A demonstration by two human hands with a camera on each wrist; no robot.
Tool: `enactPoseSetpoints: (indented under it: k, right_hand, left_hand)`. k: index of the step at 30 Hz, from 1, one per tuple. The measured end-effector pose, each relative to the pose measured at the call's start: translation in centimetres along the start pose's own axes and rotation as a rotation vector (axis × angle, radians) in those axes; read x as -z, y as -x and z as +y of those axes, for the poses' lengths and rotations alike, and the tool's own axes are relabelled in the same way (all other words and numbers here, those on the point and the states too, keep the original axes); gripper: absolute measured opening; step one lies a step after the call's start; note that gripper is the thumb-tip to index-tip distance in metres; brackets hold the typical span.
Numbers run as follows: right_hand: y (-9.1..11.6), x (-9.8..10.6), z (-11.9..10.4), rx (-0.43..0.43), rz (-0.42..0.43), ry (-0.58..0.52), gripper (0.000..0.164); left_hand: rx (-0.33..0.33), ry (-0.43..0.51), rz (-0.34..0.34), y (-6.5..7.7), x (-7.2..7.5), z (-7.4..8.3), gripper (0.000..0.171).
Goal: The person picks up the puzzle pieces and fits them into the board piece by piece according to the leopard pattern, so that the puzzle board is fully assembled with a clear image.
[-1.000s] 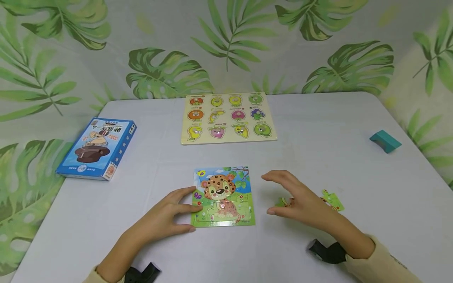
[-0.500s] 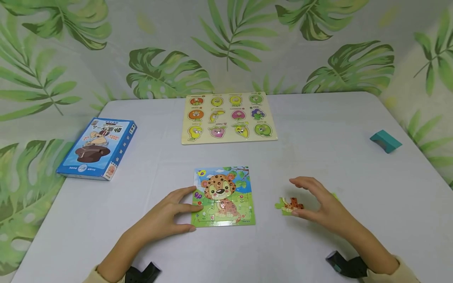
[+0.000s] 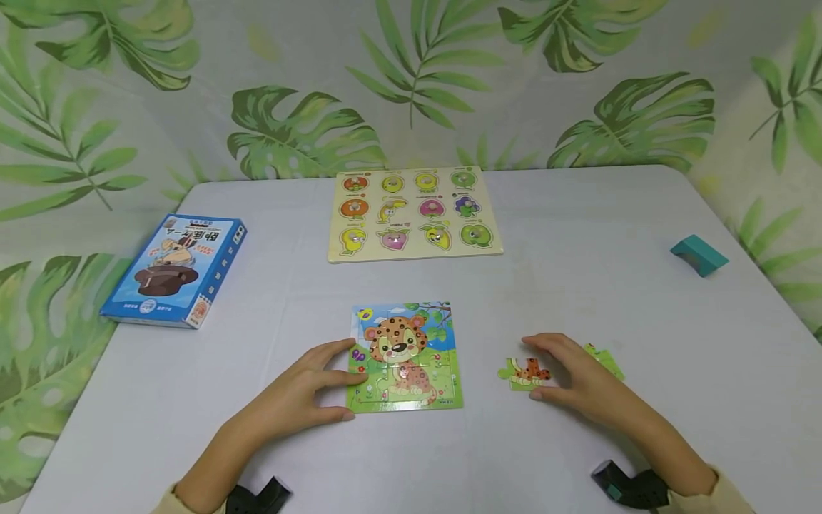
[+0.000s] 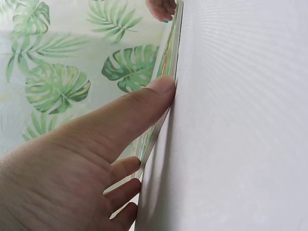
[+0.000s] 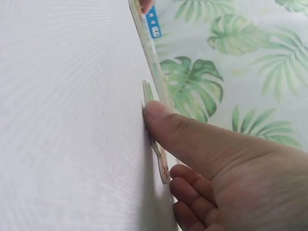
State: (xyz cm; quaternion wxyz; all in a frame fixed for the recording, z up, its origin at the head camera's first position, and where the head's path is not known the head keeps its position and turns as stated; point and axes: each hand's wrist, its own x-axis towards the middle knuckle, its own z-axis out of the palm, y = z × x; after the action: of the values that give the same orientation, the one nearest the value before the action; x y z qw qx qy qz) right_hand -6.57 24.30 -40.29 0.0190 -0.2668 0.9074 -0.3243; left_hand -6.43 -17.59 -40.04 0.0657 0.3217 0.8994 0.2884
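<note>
A square leopard jigsaw puzzle (image 3: 420, 343) lies flat in front of me. My left hand (image 3: 298, 391) rests its relaxed fingers and thumb along the puzzle's left edge; in the left wrist view the thumb (image 4: 161, 86) lies against that edge. To the right, my right hand (image 3: 578, 375) is spread around a loose puzzle piece (image 3: 529, 373) with spotted orange and green print. Its thumb (image 5: 156, 110) is at the piece's near edge, while the index fingertip stands beyond the far edge. Another, green puzzle piece (image 3: 605, 362) is partly hidden behind that hand.
A board of fruit pictures (image 3: 411, 250) lies farther back. At the left is a blue game box (image 3: 168, 278), at the right a teal arched block (image 3: 700, 255). Leaf-patterned cloth (image 3: 449, 93) hangs behind the white table (image 3: 289, 285).
My right hand has drawn back to the right, uncovering the spotted piece, and its index finger has come down nearer to it. The left hand stays at the puzzle's edge.
</note>
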Motion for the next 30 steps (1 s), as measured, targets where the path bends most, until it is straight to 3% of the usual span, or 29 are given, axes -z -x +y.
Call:
enactPoseSetpoints:
  k: [7, 15, 17, 23, 30]
  right_hand:
    - [0.1, 0.1, -0.1, -0.039, -0.034, 0.068, 0.055]
    - [0.0, -0.3, -0.3, 0.107, 0.040, 0.168, 0.049]
    - [0.0, -0.4, -0.4, 0.103, 0.049, 0.171, 0.048]
    - [-0.1, -0.4, -1.2, 0.050, 0.049, 0.111, 0.048]
    - [-1.3, -0.4, -4.3, 0.107, 0.070, 0.002, 0.050]
  left_hand:
    - [-0.003, 0.001, 0.005, 0.1, 0.0, -0.1, 0.046]
    - [0.005, -0.001, 0.005, 0.1, -0.1, 0.0, 0.046]
    - [0.003, -0.001, 0.004, 0.1, -0.1, 0.0, 0.046]
    - [-0.008, -0.002, 0.001, 0.0, 0.0, 0.0, 0.046]
    - [0.003, -0.001, -0.003, 0.0, 0.0, 0.1, 0.046]
